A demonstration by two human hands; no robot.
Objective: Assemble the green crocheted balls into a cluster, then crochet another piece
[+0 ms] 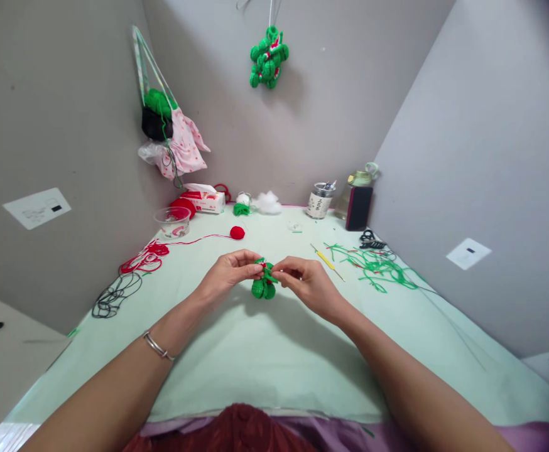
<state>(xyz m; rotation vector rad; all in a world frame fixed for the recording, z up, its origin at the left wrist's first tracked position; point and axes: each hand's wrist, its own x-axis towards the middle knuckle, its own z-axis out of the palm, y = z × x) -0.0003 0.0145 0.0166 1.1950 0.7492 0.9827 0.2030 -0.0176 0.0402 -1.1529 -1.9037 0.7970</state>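
Note:
Over the middle of the table, a small green crocheted figure [262, 289] with red and white parts is held up between both hands. My left hand [234, 271] pinches its upper left side between thumb and fingers. At the figure's right side, my right hand [303, 281] is closed in a pinch on a green part of it; whether a needle or a yarn end is also between the fingertips is too small to tell. Two round green lobes hang below the fingers.
A yellow-handled crochet hook [325, 260] and green yarn scraps [382, 267] lie to the right. Red ball [237, 233], white stuffing [268, 203], pen tin [320, 202] and phone [359, 209] are farther back. Black cord [117, 295] and clear tub [173, 223] are left.

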